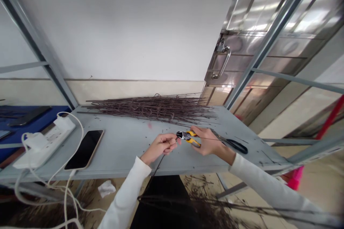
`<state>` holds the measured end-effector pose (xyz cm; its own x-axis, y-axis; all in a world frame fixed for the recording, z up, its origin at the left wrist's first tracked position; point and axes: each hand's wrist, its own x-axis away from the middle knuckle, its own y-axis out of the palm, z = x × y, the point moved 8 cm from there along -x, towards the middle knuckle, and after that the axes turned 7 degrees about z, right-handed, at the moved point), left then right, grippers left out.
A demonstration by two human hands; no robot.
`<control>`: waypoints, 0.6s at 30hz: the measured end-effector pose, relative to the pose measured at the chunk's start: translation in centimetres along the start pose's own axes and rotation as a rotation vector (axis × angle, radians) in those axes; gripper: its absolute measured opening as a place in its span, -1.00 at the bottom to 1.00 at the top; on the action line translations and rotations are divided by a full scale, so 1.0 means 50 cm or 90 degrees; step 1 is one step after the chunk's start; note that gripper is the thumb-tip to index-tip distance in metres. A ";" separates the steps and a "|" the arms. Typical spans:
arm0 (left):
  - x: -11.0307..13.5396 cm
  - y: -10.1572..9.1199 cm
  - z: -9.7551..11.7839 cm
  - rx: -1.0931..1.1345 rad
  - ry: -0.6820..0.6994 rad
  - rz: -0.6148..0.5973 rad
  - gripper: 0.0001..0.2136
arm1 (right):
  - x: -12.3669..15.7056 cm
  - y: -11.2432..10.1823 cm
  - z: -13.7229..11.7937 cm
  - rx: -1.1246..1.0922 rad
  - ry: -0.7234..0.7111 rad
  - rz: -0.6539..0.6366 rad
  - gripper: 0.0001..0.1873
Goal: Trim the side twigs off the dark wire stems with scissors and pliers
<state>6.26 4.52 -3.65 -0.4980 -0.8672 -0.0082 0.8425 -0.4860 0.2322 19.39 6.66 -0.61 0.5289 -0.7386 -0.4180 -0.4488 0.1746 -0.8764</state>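
My right hand (206, 141) is wrapped round the yellow-and-black handles of a pair of cutting pliers (191, 137). Their dark jaws point left and meet the fingertips of my left hand (162, 144). Between those fingers I pinch a thin dark twig (160, 162), whose stem hangs down toward my lap. Whether the jaws are closed on the twig is too small to tell. Behind both hands a long bundle of dark twigs (150, 108) lies across the grey table. Scissors with black handles (237, 146) rest partly hidden behind my right hand.
A phone (85, 149) with a charging cable lies on the grey table (118, 150), beside a white power strip (45, 146). Metal frame posts (271, 39) rise at both sides. Twig scraps litter the floor, near a crumpled white tissue (106, 188).
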 end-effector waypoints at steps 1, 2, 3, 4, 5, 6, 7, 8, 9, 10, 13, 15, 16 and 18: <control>-0.001 -0.001 -0.002 -0.002 -0.003 -0.004 -0.78 | 0.001 0.001 0.000 -0.003 0.002 -0.007 -0.73; -0.003 -0.002 -0.004 -0.004 -0.006 -0.006 -0.78 | 0.003 0.003 -0.001 -0.010 0.004 -0.014 -0.72; -0.004 -0.002 -0.007 -0.009 -0.010 -0.010 -0.80 | 0.006 0.004 -0.003 -0.022 0.007 -0.020 -0.72; -0.004 -0.002 -0.009 -0.016 -0.015 -0.014 -0.81 | 0.009 0.006 -0.006 -0.042 0.008 -0.029 -0.74; -0.004 -0.001 -0.010 -0.023 -0.018 -0.019 -0.81 | 0.013 0.008 -0.010 -0.069 0.009 -0.040 -0.76; -0.004 0.000 -0.011 -0.031 -0.018 -0.025 -0.80 | 0.017 0.010 -0.014 -0.102 0.012 -0.052 -0.78; -0.004 0.002 -0.010 -0.039 -0.016 -0.032 -0.79 | 0.021 0.013 -0.017 -0.137 0.018 -0.065 -0.78; -0.004 0.004 -0.010 -0.049 -0.011 -0.039 -0.77 | 0.026 0.015 -0.020 -0.171 0.030 -0.079 -0.77; -0.003 0.006 -0.008 -0.059 -0.007 -0.047 -0.75 | 0.032 0.017 -0.022 -0.201 0.047 -0.095 -0.77; -0.003 0.007 -0.007 -0.070 -0.002 -0.053 -0.72 | 0.038 0.020 -0.024 -0.227 0.072 -0.112 -0.76; -0.006 0.001 -0.001 -0.118 0.026 -0.036 -0.66 | 0.064 0.033 -0.038 -0.332 0.153 -0.198 -0.76; -0.008 -0.010 0.004 -0.148 0.052 -0.004 -0.63 | 0.081 0.040 -0.066 -0.415 0.178 -0.274 -0.76; -0.009 -0.014 0.005 -0.156 0.060 0.007 -0.62 | 0.087 0.040 -0.081 -0.447 0.181 -0.305 -0.76; -0.008 -0.020 0.005 -0.153 0.066 0.018 -0.60 | 0.091 0.031 -0.101 -0.480 0.177 -0.321 -0.74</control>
<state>5.57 5.35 -3.64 -0.4608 -0.8809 -0.1079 0.8863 -0.4631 -0.0044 17.44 0.29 -2.66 0.6405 -0.7576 0.1252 -0.6125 -0.6024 -0.5119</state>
